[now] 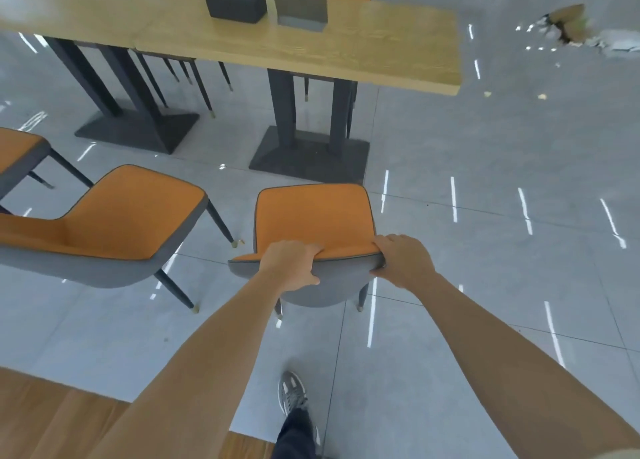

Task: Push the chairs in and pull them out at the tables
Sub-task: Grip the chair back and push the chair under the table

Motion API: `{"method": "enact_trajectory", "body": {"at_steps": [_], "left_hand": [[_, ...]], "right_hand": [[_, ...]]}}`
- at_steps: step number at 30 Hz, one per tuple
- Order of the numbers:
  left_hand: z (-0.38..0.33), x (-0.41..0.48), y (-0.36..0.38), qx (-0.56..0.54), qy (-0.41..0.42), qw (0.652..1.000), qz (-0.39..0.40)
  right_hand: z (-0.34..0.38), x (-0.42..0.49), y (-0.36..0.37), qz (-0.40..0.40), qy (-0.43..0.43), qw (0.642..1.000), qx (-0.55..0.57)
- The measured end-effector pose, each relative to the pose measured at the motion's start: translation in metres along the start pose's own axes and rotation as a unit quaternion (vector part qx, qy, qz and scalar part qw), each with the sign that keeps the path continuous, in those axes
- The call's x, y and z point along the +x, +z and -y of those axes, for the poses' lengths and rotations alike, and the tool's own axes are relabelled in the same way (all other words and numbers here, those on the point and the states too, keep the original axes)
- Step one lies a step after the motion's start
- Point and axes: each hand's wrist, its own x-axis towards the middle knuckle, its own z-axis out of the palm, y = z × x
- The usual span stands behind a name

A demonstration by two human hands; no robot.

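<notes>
In the head view, my left grip (290, 265) and right grip (401, 259) are each clamped over the backrest edge of the orange chair (313, 213). It sits at centre frame, clear of the bench (311, 48) above. I judge it pulled out; next comes a straight push in, minding the dark base (310, 157).

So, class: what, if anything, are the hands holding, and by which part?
Both the left hand and right hand grip the chair by its backrest's top edge.

Glossy grey floor tiles (485, 140) (streaked with reflected light (453, 199)) throughout.
</notes>
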Motion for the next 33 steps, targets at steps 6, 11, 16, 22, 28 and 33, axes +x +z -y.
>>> {"method": "enact_trajectory", "body": {"at_steps": [6, 11, 16, 22, 28, 33], "left_hand": [[0.032, 0.005, -0.006, 0.023, 0.009, 1.000, -0.008], [0.064, 0.025, -0.014, 0.033, 0.019, 0.999, -0.018], [0.083, 0.067, -0.027, 0.026, 0.054, 0.998, -0.027], [0.102, 0.119, -0.046, 0.047, 0.103, 0.994, -0.013], [0.123, 0.166, -0.062, 0.039, 0.135, 0.990, -0.006], [0.132, 0.196, -0.073, 0.043, 0.148, 0.988, -0.017]], "right_hand": [[0.024, 0.013, 0.009, -0.074, 0.007, 0.996, 0.045], [0.041, 0.040, 0.010, -0.109, 0.014, 0.991, 0.080], [0.038, 0.078, -0.003, -0.106, 0.046, 0.992, 0.059], [0.037, 0.124, -0.021, -0.072, 0.112, 0.991, 0.030], [0.036, 0.175, -0.032, -0.050, 0.155, 0.987, 0.012], [0.029, 0.204, -0.040, -0.053, 0.179, 0.982, 0.015]]}}
